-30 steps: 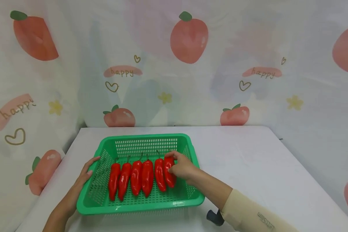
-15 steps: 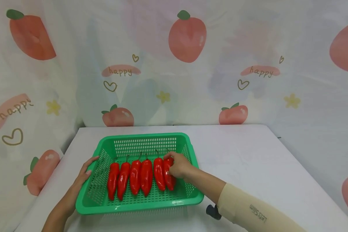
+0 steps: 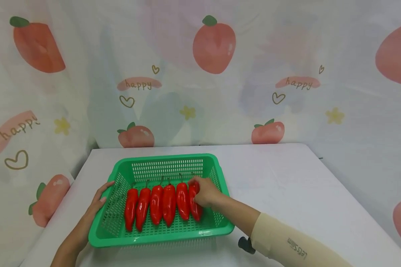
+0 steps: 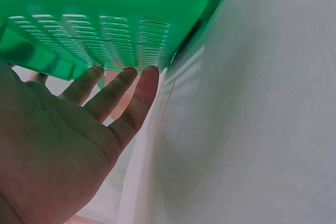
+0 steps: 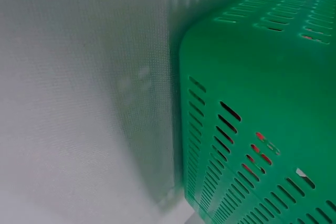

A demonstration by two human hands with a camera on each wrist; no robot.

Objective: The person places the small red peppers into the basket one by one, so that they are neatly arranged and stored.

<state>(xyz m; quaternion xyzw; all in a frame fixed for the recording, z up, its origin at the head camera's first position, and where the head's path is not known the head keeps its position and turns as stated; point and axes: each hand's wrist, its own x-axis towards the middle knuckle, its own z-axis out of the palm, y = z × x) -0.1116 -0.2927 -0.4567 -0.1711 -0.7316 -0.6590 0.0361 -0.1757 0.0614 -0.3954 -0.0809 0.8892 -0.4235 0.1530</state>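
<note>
Several glossy red chili peppers [image 3: 169, 205] lie side by side, stems away from me, in a green slotted plastic basket [image 3: 160, 240]. My right hand [image 3: 208, 193] reaches over the basket's right side and grips the rightmost chili pepper [image 3: 195, 212], covering part of its upper half. Only the outside of the basket wall [image 5: 236, 66] shows in the right wrist view, with bits of red behind the slots. On the left, my left hand [image 3: 93, 209] rests against the basket's side, fingertips at the rim. Its extended fingers [image 4: 113, 93] touch the slotted wall in the left wrist view.
The basket stands on a white-covered table [image 3: 280, 185]. A dark, short cylindrical object [image 3: 246, 244] shows beneath my right forearm. Fruit-printed cloth [image 3: 220, 100] hangs behind the table and along both sides.
My right hand keeps its grip, and the rightmost pepper has slid slightly toward me. The pepper beside it lies a little straighter. Left hand and basket hold their place.
</note>
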